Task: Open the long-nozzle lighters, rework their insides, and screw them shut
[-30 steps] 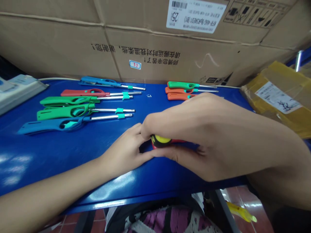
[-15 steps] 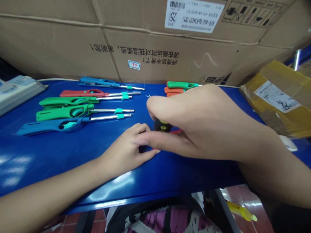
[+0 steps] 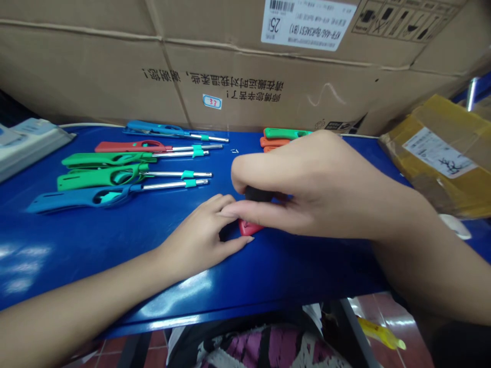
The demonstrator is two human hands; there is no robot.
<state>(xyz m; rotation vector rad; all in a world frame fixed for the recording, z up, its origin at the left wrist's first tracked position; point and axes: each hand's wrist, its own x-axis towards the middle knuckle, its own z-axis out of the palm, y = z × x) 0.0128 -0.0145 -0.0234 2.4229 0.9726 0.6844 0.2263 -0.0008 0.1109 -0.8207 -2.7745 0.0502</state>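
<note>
My right hand (image 3: 314, 186) is closed around the black handle of a screwdriver (image 3: 259, 194), held upright from above; its tip is hidden. Beneath it lies a red gas lighter (image 3: 249, 228), of which only one end shows past my fingers. My left hand (image 3: 203, 232) rests on the blue table, thumb and fingers gripping that end of the lighter. To the left lie several long-nosed lighters with metal tubes: a near blue lighter (image 3: 84, 197), a green lighter (image 3: 103, 177), a red lighter (image 3: 132, 147) and a far blue lighter (image 3: 157, 129).
A large cardboard box (image 3: 115, 76) walls off the back of the blue table (image 3: 184, 301). Behind my right hand lie a green lighter body (image 3: 282, 133) and orange ones. Tiny pale bits (image 3: 235, 151) lie mid-table. A taped parcel (image 3: 437, 153) stands right, a white device (image 3: 30, 145) left.
My right hand has turned with the screwdriver, its thumb shifting up and toward the left. More of the red lighter's end shows now. My left hand stays in place.
</note>
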